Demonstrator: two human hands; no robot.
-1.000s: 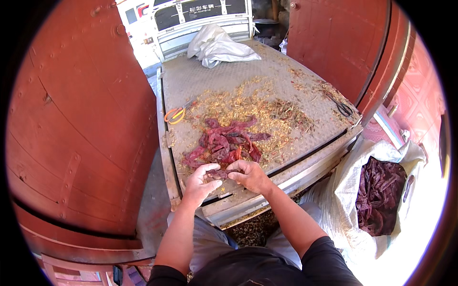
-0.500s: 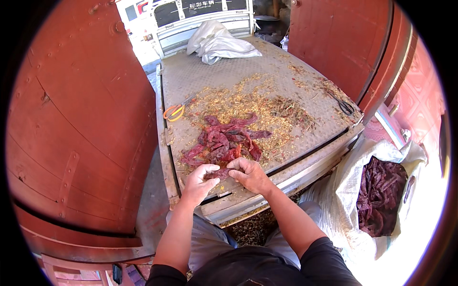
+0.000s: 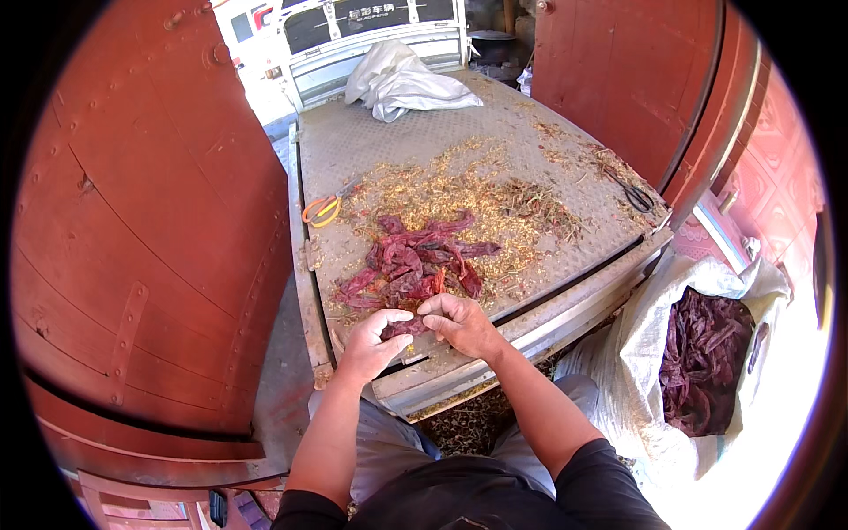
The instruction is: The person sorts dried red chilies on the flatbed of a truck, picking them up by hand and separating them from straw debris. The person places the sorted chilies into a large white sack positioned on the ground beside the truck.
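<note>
Between my two hands, over the near edge of the truck bed (image 3: 353, 132), is a dark red dried chili pepper (image 3: 404, 328). My left hand (image 3: 368, 343) pinches its left end between thumb and fingers. The fingertips of my right hand (image 3: 459, 325) are closed on its other end. Just beyond my hands lies a pile of wrinkled dried chili peppers (image 3: 411, 256), deep red with some brighter pieces. Loose yellow seeds (image 3: 442, 172) are scattered around and behind the pile.
Orange-and-yellow-handled scissors (image 3: 322, 210) lie at the bed's left edge, black-handled scissors (image 3: 638, 196) at its right. Dry stems (image 3: 543, 205) lie right of the pile. A white sack (image 3: 402, 79) rests at the back. An open sack (image 3: 632, 371) of chilies stands right. Red metal doors (image 3: 150, 221) flank the bed.
My left fingers have shifted slightly on the chili, and more of it shows between my hands. The pile and the scissors stay where they were.
</note>
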